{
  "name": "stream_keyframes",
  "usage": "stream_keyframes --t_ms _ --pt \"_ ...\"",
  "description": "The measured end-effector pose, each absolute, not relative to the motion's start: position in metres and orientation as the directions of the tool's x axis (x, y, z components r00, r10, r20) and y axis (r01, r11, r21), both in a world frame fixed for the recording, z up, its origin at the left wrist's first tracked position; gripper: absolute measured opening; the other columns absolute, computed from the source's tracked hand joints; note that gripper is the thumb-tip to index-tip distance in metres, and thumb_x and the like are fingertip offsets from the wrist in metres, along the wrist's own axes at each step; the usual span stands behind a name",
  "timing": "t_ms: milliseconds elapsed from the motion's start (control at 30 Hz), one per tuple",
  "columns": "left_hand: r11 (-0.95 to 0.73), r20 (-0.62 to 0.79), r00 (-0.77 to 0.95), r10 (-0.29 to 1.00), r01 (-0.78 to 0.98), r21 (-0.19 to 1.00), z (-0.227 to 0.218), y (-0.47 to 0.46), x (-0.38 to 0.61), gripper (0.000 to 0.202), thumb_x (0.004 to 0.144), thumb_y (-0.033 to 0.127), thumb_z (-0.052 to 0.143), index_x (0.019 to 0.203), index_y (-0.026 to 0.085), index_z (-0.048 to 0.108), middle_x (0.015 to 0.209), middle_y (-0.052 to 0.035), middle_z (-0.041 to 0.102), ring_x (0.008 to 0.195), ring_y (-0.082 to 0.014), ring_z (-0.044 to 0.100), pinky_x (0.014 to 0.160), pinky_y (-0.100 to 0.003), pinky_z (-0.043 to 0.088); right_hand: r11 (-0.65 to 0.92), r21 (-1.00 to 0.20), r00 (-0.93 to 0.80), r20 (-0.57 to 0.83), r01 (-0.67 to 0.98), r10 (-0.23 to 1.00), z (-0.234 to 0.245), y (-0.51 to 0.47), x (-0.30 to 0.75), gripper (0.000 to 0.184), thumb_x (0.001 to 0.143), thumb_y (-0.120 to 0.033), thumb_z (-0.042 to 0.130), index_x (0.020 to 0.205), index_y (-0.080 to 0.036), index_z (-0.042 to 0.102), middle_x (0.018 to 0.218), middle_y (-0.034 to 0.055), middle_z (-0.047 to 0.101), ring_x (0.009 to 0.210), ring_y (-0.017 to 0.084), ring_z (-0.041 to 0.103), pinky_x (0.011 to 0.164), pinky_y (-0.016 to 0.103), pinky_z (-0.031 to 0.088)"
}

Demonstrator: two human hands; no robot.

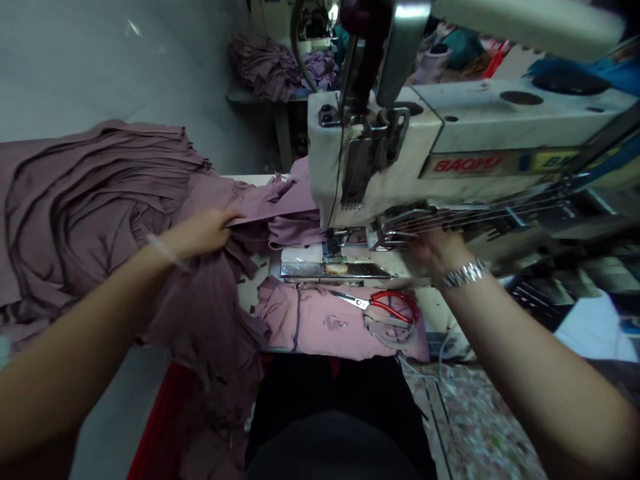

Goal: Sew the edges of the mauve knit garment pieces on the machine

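Note:
My left hand grips the edge of a mauve knit fabric, which runs from a large folded pile towards the presser foot of a white BAOYU industrial sewing machine. My right hand sits beside the foot, its fingers partly hidden behind the machine's metal guide. Below it, red-handled scissors lie on a paler pink piece of cloth. A metal watch circles my right wrist.
The white table edge ends above my dark lap. A red bin stands below the left side. Another machine and a heap of mauve cloth stand behind. Speckled flooring lies at lower right.

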State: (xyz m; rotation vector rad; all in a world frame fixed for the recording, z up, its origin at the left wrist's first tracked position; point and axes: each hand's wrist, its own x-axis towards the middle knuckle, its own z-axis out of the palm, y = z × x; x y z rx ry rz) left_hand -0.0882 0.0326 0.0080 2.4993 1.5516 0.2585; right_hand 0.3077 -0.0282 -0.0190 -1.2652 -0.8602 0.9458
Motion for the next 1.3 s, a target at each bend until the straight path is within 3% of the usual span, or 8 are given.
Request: stream_keyframes --t_ms 167,300,433,567,667,767,1133,1300 --pt "-0.214 0.201 0.157 0.967 0.929 0.302 0.021 0.007 -0.141 0.024 0.077 0.041 0.056 0.088 0.026 0.072 0.069 -0.0016 0.067 0.058 -0.0183 0.058 0.058 -0.028 0.048 0.002 -0.981 0.515 -0.101 -0.196 0.851 -0.029 -0.100 0.327 0.034 0.059 -0.025 0.083 0.086 -0.011 0.067 0.082 0.0011 0.068 0.070 0.010 0.064 0.065 0.021 0.056" --pt "-0.124 0.116 0.054 0.992 0.628 0.768 0.041 -0.017 -0.109 0.024 0.069 0.050 0.074 0.079 0.027 0.073 0.072 -0.0009 0.070 0.060 -0.0164 0.059 0.054 -0.026 0.050 0.018 -0.956 0.647 -0.185 -0.293 0.740 -0.036 -0.134 0.339 0.031 0.055 -0.028 0.086 0.065 -0.014 0.060 0.066 -0.0016 0.062 0.058 0.008 0.058 0.058 0.020 0.052" --pt "-0.246 0.236 0.071 0.969 0.336 0.909 0.042 -0.045 -0.032 0.026 0.085 0.044 0.065 0.091 0.020 0.073 0.083 -0.0019 0.072 0.064 -0.0140 0.063 0.062 -0.027 0.054 0.189 -0.977 0.434 0.212 0.096 0.875 -0.031 -0.131 0.307 0.021 0.074 -0.034 0.073 0.084 -0.018 0.065 0.077 0.0001 0.066 0.065 0.012 0.060 0.063 0.027 0.053" --pt "-0.750 0.211 0.749 0.628 0.510 0.421 0.004 -0.061 0.023 0.042 0.085 0.039 0.067 0.121 0.016 0.064 0.115 -0.0113 0.068 0.102 -0.0235 0.064 0.087 -0.036 0.052 0.690 -0.252 -0.554 0.443 0.678 0.705 -0.030 -0.107 0.284 0.032 0.085 -0.017 0.060 0.117 -0.013 0.063 0.117 0.0139 0.064 0.099 0.024 0.061 0.083 0.038 0.052" --pt "-0.837 0.272 0.818 0.506 0.542 -0.074 -0.025 -0.063 0.029 0.044 0.092 0.021 0.057 0.135 0.017 0.051 0.121 -0.0144 0.063 0.104 -0.0250 0.060 0.082 -0.037 0.050 0.729 0.209 -0.749 0.330 0.652 0.575 -0.032 -0.091 0.293 0.040 0.087 -0.008 0.049 0.127 -0.009 0.057 0.114 0.0172 0.063 0.095 0.025 0.058 0.077 0.039 0.050" --pt "-0.793 0.337 0.823 0.458 0.549 -0.264 -0.034 -0.066 0.025 0.039 0.095 0.013 0.047 0.132 0.016 0.053 0.110 -0.0122 0.065 0.089 -0.0213 0.060 0.072 -0.034 0.048 0.735 0.335 -0.805 0.312 0.590 0.504 -0.034 -0.085 0.305 0.040 0.089 -0.009 0.045 0.128 -0.007 0.055 0.105 0.0158 0.064 0.092 0.024 0.056 0.073 0.037 0.048" --pt "-0.696 0.355 0.713 0.605 0.690 -0.198 -0.034 -0.085 0.043 0.036 0.095 0.022 0.049 0.130 0.020 0.055 0.115 -0.0107 0.062 0.094 -0.0247 0.056 0.073 -0.038 0.048 0.716 0.185 -0.701 0.468 0.673 0.538 -0.047 -0.092 0.277 0.031 0.091 -0.010 0.047 0.120 -0.009 0.060 0.122 0.0160 0.063 0.102 0.024 0.056 0.079 0.038 0.049" --pt "-0.700 0.368 0.698 0.614 0.697 -0.155 -0.038 -0.091 0.047 0.039 0.094 0.015 0.045 0.132 0.012 0.053 0.125 -0.0139 0.059 0.110 -0.0253 0.054 0.087 -0.038 0.048 0.691 -0.148 -0.509 0.572 0.707 0.643 -0.054 -0.095 0.263 0.033 0.090 -0.012 0.049 0.122 -0.008 0.057 0.122 0.0163 0.063 0.116 0.025 0.055 0.099 0.044 0.048"
